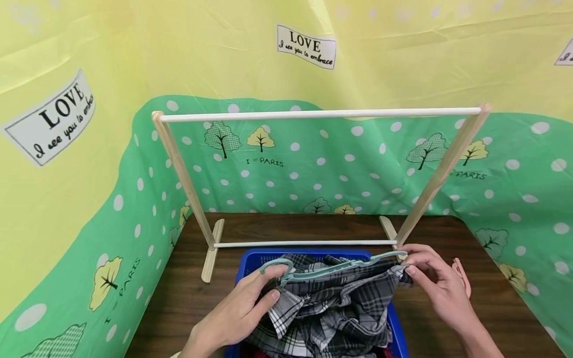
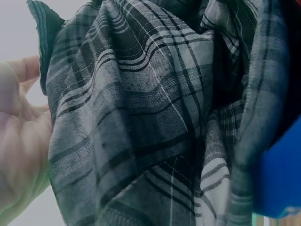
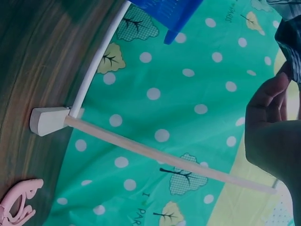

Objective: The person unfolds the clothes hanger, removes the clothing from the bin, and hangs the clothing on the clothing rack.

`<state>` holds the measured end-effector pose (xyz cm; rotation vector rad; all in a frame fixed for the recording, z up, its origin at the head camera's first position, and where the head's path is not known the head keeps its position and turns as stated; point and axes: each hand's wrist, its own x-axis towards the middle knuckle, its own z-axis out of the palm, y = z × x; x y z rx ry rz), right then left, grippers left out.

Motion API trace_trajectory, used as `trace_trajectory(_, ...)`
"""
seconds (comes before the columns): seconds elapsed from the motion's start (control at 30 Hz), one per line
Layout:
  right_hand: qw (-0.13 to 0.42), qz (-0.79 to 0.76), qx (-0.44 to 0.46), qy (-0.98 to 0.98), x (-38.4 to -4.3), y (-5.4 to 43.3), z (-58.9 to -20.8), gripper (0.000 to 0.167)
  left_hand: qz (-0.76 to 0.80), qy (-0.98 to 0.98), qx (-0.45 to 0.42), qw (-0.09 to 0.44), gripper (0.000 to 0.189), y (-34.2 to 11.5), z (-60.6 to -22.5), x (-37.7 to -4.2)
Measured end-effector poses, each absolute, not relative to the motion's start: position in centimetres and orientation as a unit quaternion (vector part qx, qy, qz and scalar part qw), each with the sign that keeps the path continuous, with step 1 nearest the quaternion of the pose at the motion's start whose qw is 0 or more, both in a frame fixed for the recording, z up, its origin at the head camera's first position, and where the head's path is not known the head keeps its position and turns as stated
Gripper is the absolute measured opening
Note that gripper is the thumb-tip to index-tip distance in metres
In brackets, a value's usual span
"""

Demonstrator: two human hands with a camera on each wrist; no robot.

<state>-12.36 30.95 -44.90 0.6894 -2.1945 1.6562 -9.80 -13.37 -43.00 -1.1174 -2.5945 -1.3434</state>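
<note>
A grey, black and white plaid shirt [image 1: 344,318] hangs bunched over the blue basket [image 1: 398,323], its folds filling the left wrist view. Along its upper edge lies a teal plastic hanger [image 1: 333,271], the hook toward the left. My left hand [image 1: 241,311] holds the shirt and hanger near that hook, thumb on the cloth in front. At the hanger's right end, my right hand [image 1: 440,283] pinches the shirt's edge between thumb and fingers. The right wrist view shows this hand [image 3: 273,122] at a corner of the cloth. Folds hide part of the hanger.
Behind the basket stands a wooden rack with a white top rail [image 1: 313,114] and a lower bar [image 1: 304,243]. A pink hanger [image 3: 19,202] lies on the dark wooden table [image 1: 165,308] at the right. Patterned yellow and green cloth [image 1: 295,174] encloses the table.
</note>
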Motion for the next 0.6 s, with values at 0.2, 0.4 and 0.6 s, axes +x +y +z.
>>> trace_trajectory(0.2,0.19,0.614,0.256,-0.722,-12.4,30.2,-45.2,0.026,-0.431,-0.83,-0.354,-0.007,0.042,-13.5,-42.9,-10.0)
trace_trajectory(0.4,0.252,0.648,0.341,-0.632,-13.2,29.2,-45.7,0.011,-0.45,-0.831,-0.327,-0.005,0.045,-14.3,-43.2,-10.0)
trace_trajectory(0.6,0.314,0.625,0.382,-0.604,-13.1,28.2,-45.1,0.011,-0.452,-0.833,-0.318,0.015,0.046,-14.3,-43.5,-10.2)
